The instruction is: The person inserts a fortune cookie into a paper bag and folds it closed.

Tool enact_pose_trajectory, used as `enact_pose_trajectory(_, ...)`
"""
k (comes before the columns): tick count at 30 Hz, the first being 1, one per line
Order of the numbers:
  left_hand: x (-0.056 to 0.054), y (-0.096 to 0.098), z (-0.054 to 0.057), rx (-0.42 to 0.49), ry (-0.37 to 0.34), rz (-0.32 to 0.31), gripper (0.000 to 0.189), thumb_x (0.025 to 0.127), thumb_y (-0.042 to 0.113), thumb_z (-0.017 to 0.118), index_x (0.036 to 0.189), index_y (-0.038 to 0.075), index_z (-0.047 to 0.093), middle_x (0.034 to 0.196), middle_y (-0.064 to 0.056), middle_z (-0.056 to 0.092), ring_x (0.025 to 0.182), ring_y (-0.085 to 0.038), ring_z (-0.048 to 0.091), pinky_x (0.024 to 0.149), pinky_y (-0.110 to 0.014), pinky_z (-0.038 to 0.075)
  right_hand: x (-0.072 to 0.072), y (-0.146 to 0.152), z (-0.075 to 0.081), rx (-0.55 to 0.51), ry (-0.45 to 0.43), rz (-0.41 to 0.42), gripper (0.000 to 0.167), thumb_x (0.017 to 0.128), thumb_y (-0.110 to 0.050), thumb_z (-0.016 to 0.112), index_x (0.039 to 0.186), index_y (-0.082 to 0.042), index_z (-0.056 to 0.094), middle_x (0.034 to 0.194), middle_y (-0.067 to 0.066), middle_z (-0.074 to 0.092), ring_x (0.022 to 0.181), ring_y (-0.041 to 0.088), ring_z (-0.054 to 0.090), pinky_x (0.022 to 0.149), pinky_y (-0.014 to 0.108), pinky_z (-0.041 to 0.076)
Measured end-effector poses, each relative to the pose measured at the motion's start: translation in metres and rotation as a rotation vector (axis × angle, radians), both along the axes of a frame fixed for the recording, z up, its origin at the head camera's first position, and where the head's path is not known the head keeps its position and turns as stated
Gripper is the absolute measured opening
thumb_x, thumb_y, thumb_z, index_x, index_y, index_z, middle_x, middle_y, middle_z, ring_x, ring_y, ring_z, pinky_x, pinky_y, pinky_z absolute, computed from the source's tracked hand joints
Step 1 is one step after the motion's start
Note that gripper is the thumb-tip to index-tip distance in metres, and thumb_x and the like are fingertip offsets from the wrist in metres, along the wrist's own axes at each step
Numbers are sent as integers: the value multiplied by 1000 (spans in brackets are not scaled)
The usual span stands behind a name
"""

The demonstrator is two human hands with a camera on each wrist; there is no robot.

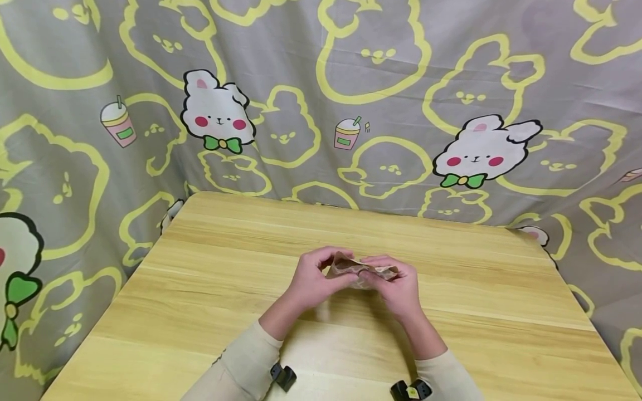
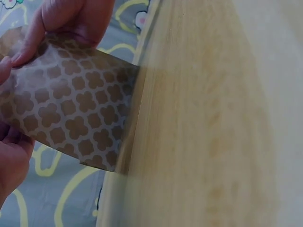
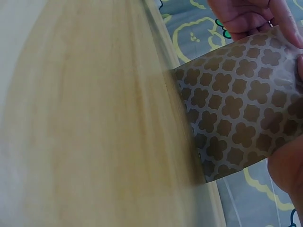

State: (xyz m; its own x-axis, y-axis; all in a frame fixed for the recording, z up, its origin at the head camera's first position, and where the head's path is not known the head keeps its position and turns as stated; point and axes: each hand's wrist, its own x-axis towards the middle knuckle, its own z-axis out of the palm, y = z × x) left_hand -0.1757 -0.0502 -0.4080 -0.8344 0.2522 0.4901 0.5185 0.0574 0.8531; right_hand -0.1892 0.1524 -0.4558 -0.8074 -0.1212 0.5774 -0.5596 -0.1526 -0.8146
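Over the near part of the table (image 1: 165,312), left of its middle, shows a plain beige left sleeve (image 1: 241,356), smooth and fairly close-fitting, ending on the forearm; a small dark squiggly mark (image 1: 219,357) runs along its outer side. A blocky black device (image 1: 283,377) sits at its inner side. Right of the table's middle, the right sleeve (image 1: 446,379) matches in colour, with another black device (image 1: 399,391) bearing a yellow spot (image 1: 413,392). The hands (image 1: 312,280), above the table, are bare.

No text, label or number can be read.
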Motion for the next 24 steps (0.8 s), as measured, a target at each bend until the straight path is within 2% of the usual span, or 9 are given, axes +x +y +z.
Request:
enact_pose_trajectory(6,0,1,0,-4,-4,24,25,79,-6,81,103,-4,72,97,-12,72,86,-17,66,75,-35,54,2,2,-1,6,-99,13,31,75,17,78,103,7,72,103,10,73,92,23,70,76,32,57)
enact_pose_trajectory(8,-1,2,-3,5,14,29,23,78,-7,81,100,-5,73,94,-12,72,84,-16,66,73,-33,54,2,3,-1,14,-124,20,34,74,16,79,105,7,71,104,10,73,91,22,70,76,32,57)
enact_pose_trajectory(10,-5,2,-10,12,34,35,21,78,-6,81,97,-2,74,92,-11,73,82,-16,66,70,-31,54,2,4,-2,20,-132,28,35,73,16,79,106,7,71,103,10,73,91,22,71,76,33,57)
enact_pose_trajectory(13,-13,3,-24,17,58,41,20,78,-3,83,95,2,75,91,-8,74,80,-15,67,65,-31,52,1,5,-4,29,-126,37,34,75,16,79,106,5,71,103,10,73,91,21,70,76,32,57)
enact_pose_trajectory(15,-17,3,-33,22,52,32,20,79,-1,83,97,5,76,92,-5,74,81,-15,67,66,-32,53,1,5,-4,35,-109,40,32,76,16,78,106,6,72,104,11,73,92,22,70,76,32,57)
enact_pose_trajectory(20,-20,0,-37,23,7,-24,28,80,6,84,106,7,74,99,1,73,87,-16,66,78,-37,55,-2,4,-6,32,-40,25,25,77,21,73,99,8,73,103,13,73,97,25,69,81,35,56)
enact_pose_trajectory(24,-20,0,-39,4,-9,-36,34,80,7,85,112,6,72,104,1,71,91,-17,66,81,-38,54,-2,3,-7,4,-26,11,25,76,23,72,95,7,74,101,12,74,97,24,69,81,34,55)
